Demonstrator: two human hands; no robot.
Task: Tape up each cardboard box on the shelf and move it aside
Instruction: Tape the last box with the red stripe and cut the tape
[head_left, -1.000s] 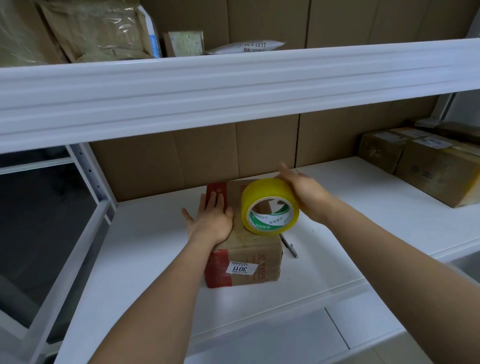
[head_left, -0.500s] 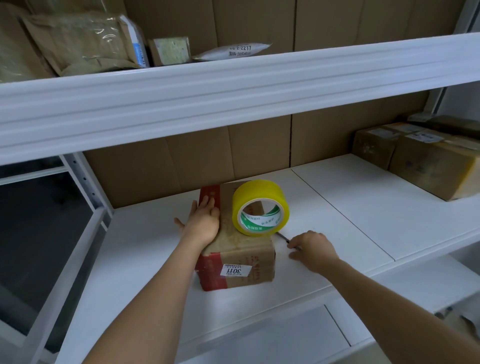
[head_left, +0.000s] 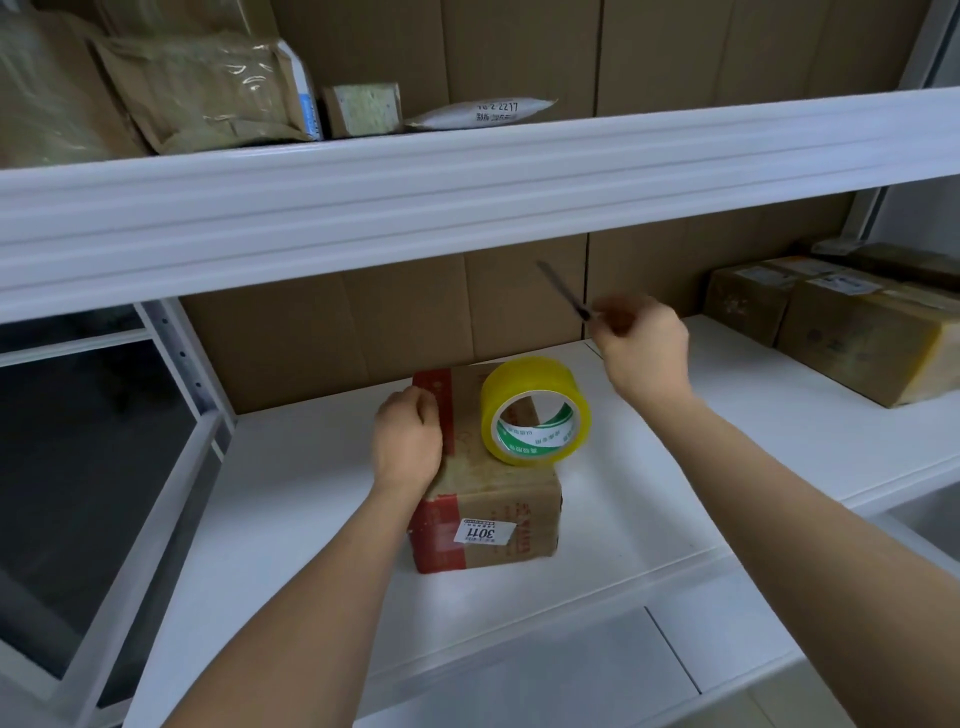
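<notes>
The right hand (head_left: 641, 353) is raised above the shelf (head_left: 649, 499). Its grip is closed around the handle of a thin knife (head_left: 563, 291), and the narrow blade points up and to the left, in front of the cardboard back wall (head_left: 322, 332). The left hand (head_left: 408, 441) lies on the top left edge of the cardboard box (head_left: 493, 514) with its fingers curled over the red stripe, so its grip is closed on the box.

The box stands near the middle of the shelf, closer to the front edge, with a white label "3011" on its front side. A roll of yellow tape (head_left: 535, 410) stands on its edge on top of the box, at the back right corner.

At the right end of the shelf, well apart, stand several taped boxes (head_left: 852, 332). On the upper shelf (head_left: 467, 182) lie paper parcels (head_left: 202, 93) and a white mailer bag (head_left: 483, 111).
</notes>
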